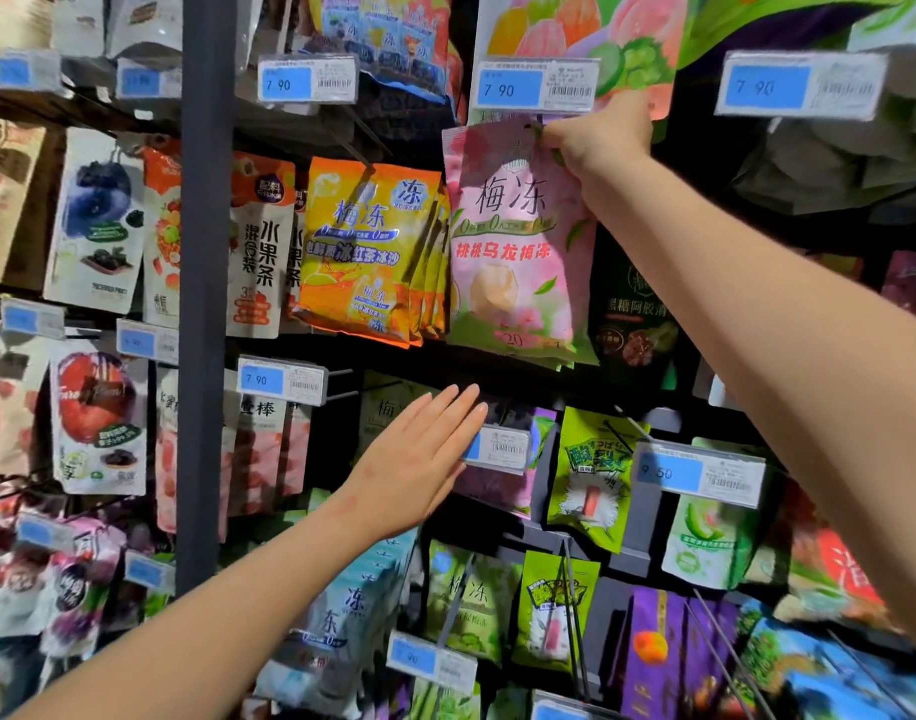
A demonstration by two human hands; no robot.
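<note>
My right hand pinched the pink pouch by its top; my left hand was spread flat. Moving it straight seemed wisest.

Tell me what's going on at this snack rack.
A person is at a store rack of hanging snack packets. The right hand grips the top of a pink packet, just under a 7.90 price tag, beside orange packets. The left hand is flat and open lower down, holding nothing.
</note>
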